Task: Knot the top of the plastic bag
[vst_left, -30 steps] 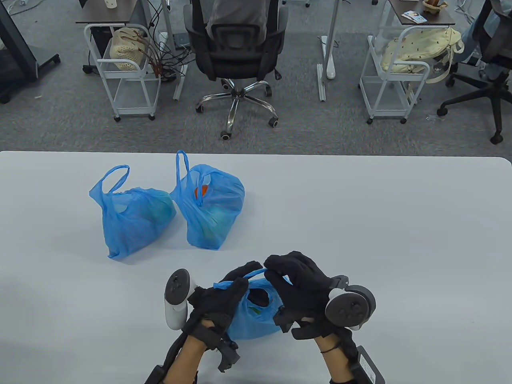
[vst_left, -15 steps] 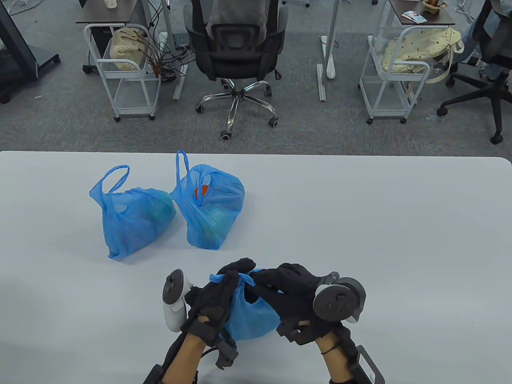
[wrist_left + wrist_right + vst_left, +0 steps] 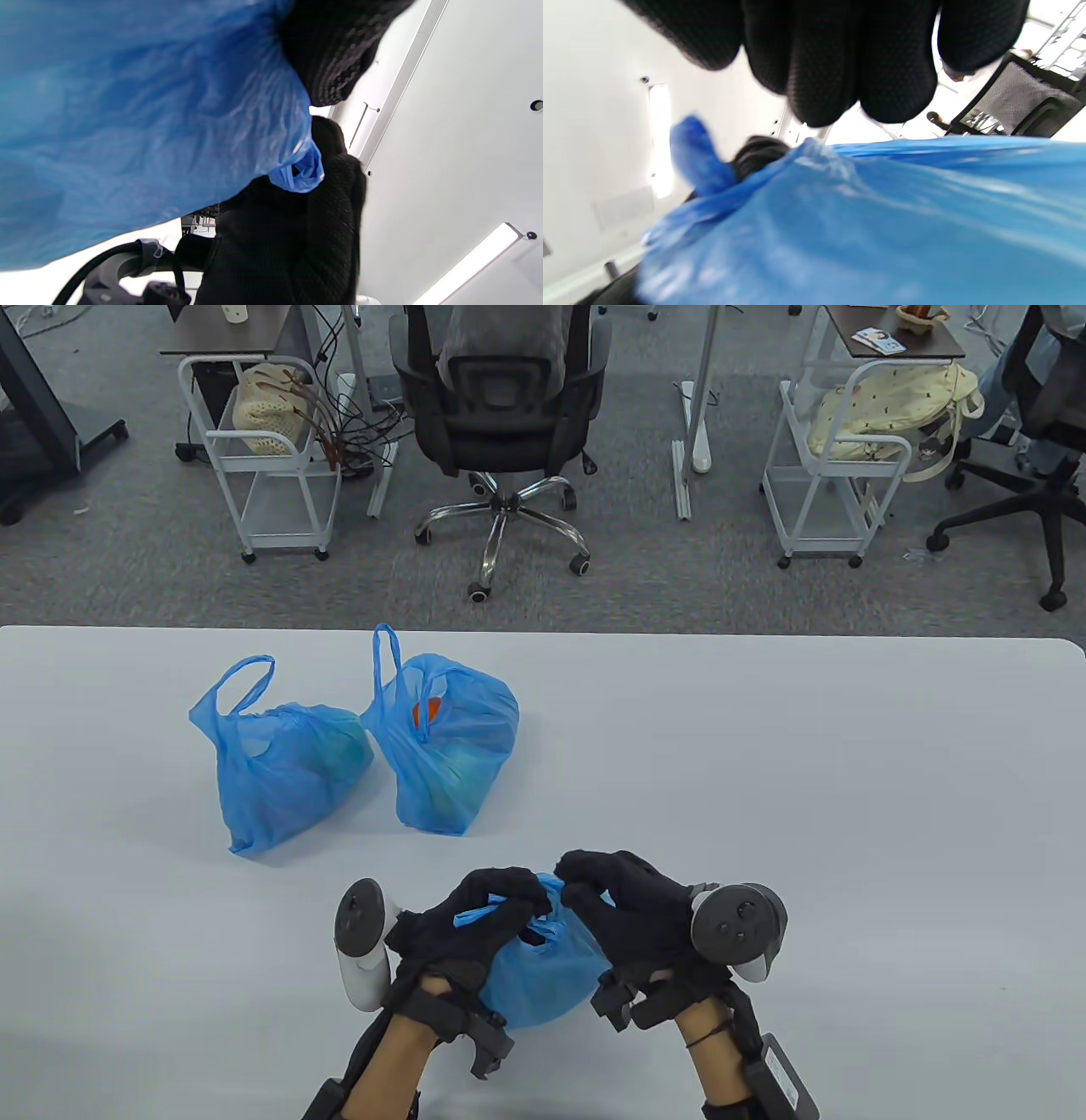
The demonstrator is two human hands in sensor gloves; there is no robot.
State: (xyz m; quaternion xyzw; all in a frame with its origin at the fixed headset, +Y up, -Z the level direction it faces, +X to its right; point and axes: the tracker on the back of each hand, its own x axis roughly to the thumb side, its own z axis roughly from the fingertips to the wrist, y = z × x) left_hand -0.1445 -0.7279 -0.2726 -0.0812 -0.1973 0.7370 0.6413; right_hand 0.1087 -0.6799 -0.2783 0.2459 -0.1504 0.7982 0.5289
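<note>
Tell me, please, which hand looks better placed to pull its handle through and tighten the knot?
Probably the right hand: its fingers pinch a handle above the near bag, while the left hand steadies the other.

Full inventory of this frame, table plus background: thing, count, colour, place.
Plastic bag in hand: 1, blue, near table edge, between both hands.
Other plastic bags: 2, blue, filled, handles untied, left-centre of table, side by side.
Table: 1, white, foreground.
Office chair: 1, black, beyond table, centre.
Second chair: 1, black, far right, partly cut off.
Trolleys: 2, white, floor left and right, each holding a cream bag.
Trackers: 2, white and grey on the left, grey on the right.
Left hand: 1, black glove, grips bag top.
Right hand: 1, black glove, pinches bag top.
</note>
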